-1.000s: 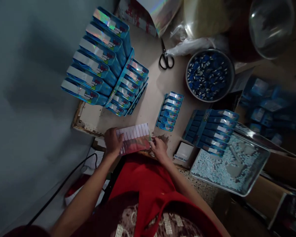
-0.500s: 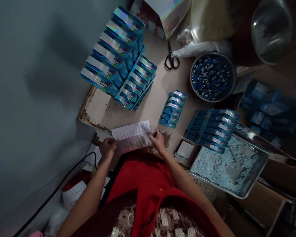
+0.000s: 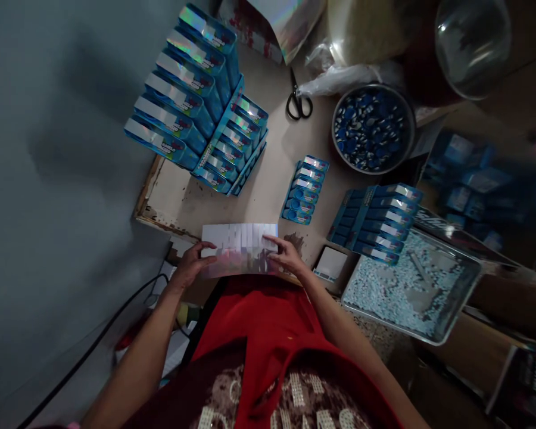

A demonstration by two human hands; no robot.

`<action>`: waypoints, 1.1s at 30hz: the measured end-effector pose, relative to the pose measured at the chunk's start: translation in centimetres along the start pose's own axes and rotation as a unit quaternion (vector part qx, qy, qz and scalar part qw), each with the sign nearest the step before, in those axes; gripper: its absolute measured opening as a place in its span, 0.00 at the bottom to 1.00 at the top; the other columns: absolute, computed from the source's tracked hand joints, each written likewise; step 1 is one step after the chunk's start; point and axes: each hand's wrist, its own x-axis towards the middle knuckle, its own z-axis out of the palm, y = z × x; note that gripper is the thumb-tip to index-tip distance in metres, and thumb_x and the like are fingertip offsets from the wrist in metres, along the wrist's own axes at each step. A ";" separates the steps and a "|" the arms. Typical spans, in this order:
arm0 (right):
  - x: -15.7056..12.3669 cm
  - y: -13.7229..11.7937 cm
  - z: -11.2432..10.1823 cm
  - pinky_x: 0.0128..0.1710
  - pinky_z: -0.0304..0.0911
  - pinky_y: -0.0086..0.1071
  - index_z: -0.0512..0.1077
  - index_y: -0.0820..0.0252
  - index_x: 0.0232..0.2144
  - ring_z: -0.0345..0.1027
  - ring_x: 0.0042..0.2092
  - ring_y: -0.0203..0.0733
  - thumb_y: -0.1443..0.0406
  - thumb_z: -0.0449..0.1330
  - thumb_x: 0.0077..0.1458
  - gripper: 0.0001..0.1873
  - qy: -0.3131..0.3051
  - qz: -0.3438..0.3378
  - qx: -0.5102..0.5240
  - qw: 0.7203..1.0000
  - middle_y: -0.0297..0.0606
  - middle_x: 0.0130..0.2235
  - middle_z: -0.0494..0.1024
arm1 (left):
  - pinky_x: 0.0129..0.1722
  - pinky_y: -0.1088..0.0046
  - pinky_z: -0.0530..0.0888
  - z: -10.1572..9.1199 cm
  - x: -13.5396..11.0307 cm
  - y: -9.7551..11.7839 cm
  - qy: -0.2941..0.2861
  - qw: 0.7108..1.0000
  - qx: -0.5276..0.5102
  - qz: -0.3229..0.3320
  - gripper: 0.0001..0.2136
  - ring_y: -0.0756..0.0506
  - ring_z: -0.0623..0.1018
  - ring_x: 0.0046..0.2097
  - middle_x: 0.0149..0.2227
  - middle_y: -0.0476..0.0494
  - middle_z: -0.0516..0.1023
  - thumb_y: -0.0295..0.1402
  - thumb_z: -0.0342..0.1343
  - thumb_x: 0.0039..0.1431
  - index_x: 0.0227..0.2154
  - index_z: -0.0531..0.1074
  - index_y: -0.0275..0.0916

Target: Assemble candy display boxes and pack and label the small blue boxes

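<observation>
A flat white card sheet with slits (image 3: 239, 236) lies level at the table's near edge, in front of the red cloth on my lap. Its lower half carries a blurred coloured print. My left hand (image 3: 192, 265) grips the left end, thumb and fingers apart along the edge. At the right end, my right hand (image 3: 288, 256) holds the sheet with fingers on its top face. Just beyond it lies a small row of blue packs (image 3: 304, 189), two of which show round blue caps.
Tall blue packs (image 3: 170, 122) stand in a display box at the left. Scissors (image 3: 299, 107) lie near a bowl of blue caps (image 3: 374, 130). To the right are more blue packs (image 3: 377, 220), a small scale (image 3: 331, 263) and a metal tray of pale pellets (image 3: 384, 298).
The sheet has gone from tilted to level, and its slits look more closed up. Both hands have shifted their hold on its ends. The whole view has moved slightly.
</observation>
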 end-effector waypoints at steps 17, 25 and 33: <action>-4.0 0.4 -2.3 0.47 0.64 0.38 0.83 0.52 0.38 0.68 0.44 0.46 0.55 0.65 0.57 0.11 0.164 -0.045 -0.190 0.967 0.40 0.38 0.74 | 0.45 0.65 0.75 4.6 0.4 3.1 0.084 0.973 0.196 0.093 0.09 0.42 0.78 0.42 0.35 0.45 0.79 0.41 0.66 0.48 0.32 0.83 0.45; -4.2 -6.1 -5.3 0.60 0.51 0.45 0.77 0.51 0.43 0.73 0.40 0.43 0.55 0.58 0.65 0.12 -0.008 -0.083 -0.302 0.950 0.34 0.35 0.81 | 0.39 0.68 0.72 4.4 1.3 9.0 -0.032 0.934 0.288 0.207 0.10 0.42 0.77 0.38 0.31 0.46 0.79 0.44 0.60 0.57 0.29 0.80 0.44; 1.9 -6.2 0.9 0.38 0.57 0.33 0.80 0.54 0.38 0.73 0.35 0.46 0.61 0.57 0.65 0.12 -0.065 -0.110 -0.433 0.892 0.38 0.32 0.82 | 0.42 0.66 0.70 5.9 3.0 10.3 -0.024 0.920 0.331 0.208 0.10 0.41 0.79 0.37 0.31 0.46 0.82 0.45 0.62 0.53 0.32 0.80 0.46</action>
